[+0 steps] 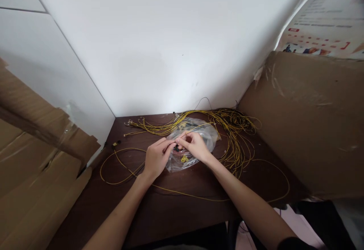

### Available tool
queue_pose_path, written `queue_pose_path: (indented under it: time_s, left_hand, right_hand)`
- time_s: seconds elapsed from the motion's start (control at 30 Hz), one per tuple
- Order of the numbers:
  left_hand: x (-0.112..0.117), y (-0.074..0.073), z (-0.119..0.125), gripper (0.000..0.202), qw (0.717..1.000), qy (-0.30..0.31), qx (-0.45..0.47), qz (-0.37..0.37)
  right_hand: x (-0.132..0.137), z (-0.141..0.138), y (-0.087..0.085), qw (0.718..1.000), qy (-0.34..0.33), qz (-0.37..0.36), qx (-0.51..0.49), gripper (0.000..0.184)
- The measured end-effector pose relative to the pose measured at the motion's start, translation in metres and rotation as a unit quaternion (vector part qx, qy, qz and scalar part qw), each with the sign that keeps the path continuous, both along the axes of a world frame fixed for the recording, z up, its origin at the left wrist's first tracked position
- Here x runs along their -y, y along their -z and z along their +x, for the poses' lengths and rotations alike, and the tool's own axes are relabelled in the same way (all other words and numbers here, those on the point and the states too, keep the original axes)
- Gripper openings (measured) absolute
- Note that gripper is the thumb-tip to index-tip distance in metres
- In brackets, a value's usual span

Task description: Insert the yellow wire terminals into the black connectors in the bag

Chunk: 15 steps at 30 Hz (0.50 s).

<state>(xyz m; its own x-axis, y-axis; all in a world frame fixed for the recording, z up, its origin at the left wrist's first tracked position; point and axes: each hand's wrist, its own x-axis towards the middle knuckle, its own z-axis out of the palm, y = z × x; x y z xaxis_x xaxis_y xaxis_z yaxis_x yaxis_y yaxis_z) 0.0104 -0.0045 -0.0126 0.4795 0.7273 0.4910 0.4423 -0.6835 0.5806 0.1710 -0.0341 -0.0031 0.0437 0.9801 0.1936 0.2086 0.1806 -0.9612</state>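
My left hand [157, 155] and my right hand [195, 146] meet above a clear plastic bag [210, 138], fingertips close together. Both are closed in a pinch on a thin wire [199, 127], which runs from the fingers up to the right. The exact spot between the fingertips is hidden. Small dark green and black pieces [176, 148] show just below the fingers, and small yellow pieces [184, 159] lie at the bag's near side.
A large bundle of yellow and black wires [234, 144] spreads across the dark brown table [182, 212]. One yellow wire [113, 183] loops at the left, near a small yellow connector [115, 144]. Cardboard [307, 128] stands at the right, more cardboard [42, 147] at the left, a white wall [176, 45] behind.
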Motion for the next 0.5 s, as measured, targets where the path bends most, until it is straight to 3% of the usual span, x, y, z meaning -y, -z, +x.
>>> queue_pose_path:
  time_s: [0.27, 0.5]
  left_hand:
    - [-0.0007, -0.0014, -0.0007, 0.024, 1.000, -0.007, -0.005, 0.003]
    - [-0.0004, -0.0006, -0.0023, 0.022, 1.000, -0.005, -0.002, 0.003]
  right_hand:
    - [0.0010, 0.0016, -0.0018, 1.000, 0.028, -0.009, 0.005, 0.028]
    - [-0.0011, -0.0025, 0.0057, 1.000, -0.021, -0.010, -0.020, 0.029]
